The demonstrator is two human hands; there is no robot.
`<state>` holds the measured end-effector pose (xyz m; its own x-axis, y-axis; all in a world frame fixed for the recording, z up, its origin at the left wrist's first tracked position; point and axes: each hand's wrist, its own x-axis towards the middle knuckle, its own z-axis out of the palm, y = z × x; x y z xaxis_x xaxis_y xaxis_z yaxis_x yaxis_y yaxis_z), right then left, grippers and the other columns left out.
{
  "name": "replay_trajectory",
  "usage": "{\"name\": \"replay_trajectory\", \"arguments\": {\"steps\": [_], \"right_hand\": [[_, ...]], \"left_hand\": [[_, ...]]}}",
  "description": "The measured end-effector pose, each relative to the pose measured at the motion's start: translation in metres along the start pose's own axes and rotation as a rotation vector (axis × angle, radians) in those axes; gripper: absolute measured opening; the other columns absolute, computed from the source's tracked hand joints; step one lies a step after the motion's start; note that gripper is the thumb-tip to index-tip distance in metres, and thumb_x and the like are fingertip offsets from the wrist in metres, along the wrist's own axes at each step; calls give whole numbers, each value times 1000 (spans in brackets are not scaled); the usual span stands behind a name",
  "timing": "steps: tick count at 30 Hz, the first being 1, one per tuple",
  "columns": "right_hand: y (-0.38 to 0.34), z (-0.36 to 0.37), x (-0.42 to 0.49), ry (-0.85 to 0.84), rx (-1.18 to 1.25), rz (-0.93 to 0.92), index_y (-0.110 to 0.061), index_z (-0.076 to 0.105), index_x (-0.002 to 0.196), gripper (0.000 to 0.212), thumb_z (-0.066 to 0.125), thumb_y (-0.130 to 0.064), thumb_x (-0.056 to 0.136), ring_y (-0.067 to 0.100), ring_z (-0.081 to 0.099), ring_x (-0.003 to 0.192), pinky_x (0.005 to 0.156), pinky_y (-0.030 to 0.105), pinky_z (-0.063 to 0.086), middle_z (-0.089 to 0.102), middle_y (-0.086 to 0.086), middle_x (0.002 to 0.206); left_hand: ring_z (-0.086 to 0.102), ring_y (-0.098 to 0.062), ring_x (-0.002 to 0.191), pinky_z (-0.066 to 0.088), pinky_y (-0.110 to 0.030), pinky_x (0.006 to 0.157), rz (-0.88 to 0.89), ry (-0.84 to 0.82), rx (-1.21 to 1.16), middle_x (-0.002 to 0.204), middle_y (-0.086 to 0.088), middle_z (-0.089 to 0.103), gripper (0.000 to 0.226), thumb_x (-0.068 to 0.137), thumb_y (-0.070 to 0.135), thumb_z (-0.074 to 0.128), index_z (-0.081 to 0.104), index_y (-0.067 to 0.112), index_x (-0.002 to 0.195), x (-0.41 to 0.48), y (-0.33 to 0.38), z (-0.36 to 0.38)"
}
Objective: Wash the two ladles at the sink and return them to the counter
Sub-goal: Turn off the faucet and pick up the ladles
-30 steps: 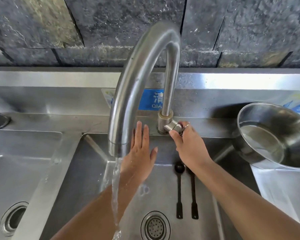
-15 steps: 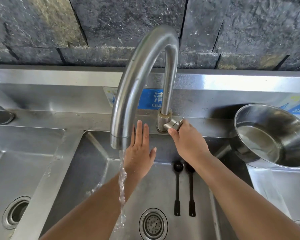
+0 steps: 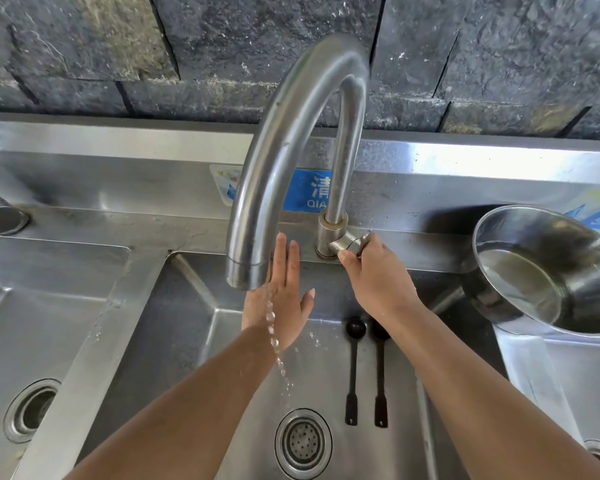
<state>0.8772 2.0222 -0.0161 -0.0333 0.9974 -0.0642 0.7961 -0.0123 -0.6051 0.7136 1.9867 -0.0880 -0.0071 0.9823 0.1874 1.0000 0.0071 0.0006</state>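
A single wide-angle view, worn on the person's head, looks forward and steeply down into the middle sink basin [image 3: 174,306]. It sits close: the faucet [image 3: 291,140] arches up near the lens, the stone wall [image 3: 222,46] fills the top, and the drain [image 3: 303,441] lies by the bottom edge.

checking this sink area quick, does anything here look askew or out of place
The steel bowl on the right sits tilted, resting on the ridge between basins with water pooled inside; it could slide or spill. The two ladles lie neatly side by side on the basin floor.
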Motion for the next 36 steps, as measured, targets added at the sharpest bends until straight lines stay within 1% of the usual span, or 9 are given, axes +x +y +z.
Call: {"name": "replay_trajectory", "arguments": {"steps": [4,13,19,23,25,28,30,32,36], "right_hand": [[0,3,0,12,-5,-7,-22,43,99,20,47,-42,101,15,52,75,62,32,38,54,-5,90],[2,3,1,15,-18,-13,-22,42,100,20,47,-42,102,14,51,74,52,25,31,54,-4,89],[2,1,3,-6,-16,-1,-19,45,100,23,47,-42,101,21,55,79,66,35,41,57,-1,91],[5,2,3,10,15,-11,-18,48,101,25,48,-44,100,20,58,77,60,33,41,59,-2,88],[8,5,4,22,50,-14,-21,47,98,24,49,-45,99,12,54,70,53,28,35,56,-7,82],[15,7,4,33,107,-20,-29,45,97,21,52,-49,97,3,53,71,53,22,33,53,-15,79],[24,9,-2,52,212,3,-33,46,112,27,56,-51,94,1,59,79,60,20,42,58,-17,83],[37,12,-15,101,331,29,-34,40,133,49,59,-51,91,3,63,81,69,21,50,61,-16,88],[74,34,-51,198,379,94,-34,39,131,48,62,-43,90,3,61,71,64,15,44,60,-15,84]], "left_hand": [[67,-28,112,57,-41,84,-2,-29,-13,165,-13,7,89,88,56,46,13,8,155,1,1,3],[70,-27,103,59,-40,77,3,10,-13,162,-15,20,89,84,57,51,25,6,152,0,1,1],[66,-29,112,54,-42,91,-24,-9,-40,164,-15,14,88,87,57,49,19,7,154,1,2,0],[44,-29,137,38,-46,109,-33,-91,-113,166,-9,-5,84,93,57,35,1,12,156,4,3,-4],[16,-27,150,27,-46,117,-26,-125,-154,165,-6,-13,84,94,52,40,-5,15,155,6,1,-3],[-18,-25,150,8,-48,122,-48,-159,-244,165,-3,-15,84,94,38,50,-5,18,155,2,3,-9],[-16,-25,151,3,-49,121,-66,-147,-300,165,-3,-9,82,94,33,52,-1,21,154,-7,9,-12],[-10,-24,152,6,-49,122,-77,-118,-364,165,-2,-5,84,92,29,56,-1,25,153,-22,15,-12],[-3,-22,152,12,-46,124,-93,-163,-448,164,0,-5,87,91,27,58,-4,29,152,-51,26,5]]}}
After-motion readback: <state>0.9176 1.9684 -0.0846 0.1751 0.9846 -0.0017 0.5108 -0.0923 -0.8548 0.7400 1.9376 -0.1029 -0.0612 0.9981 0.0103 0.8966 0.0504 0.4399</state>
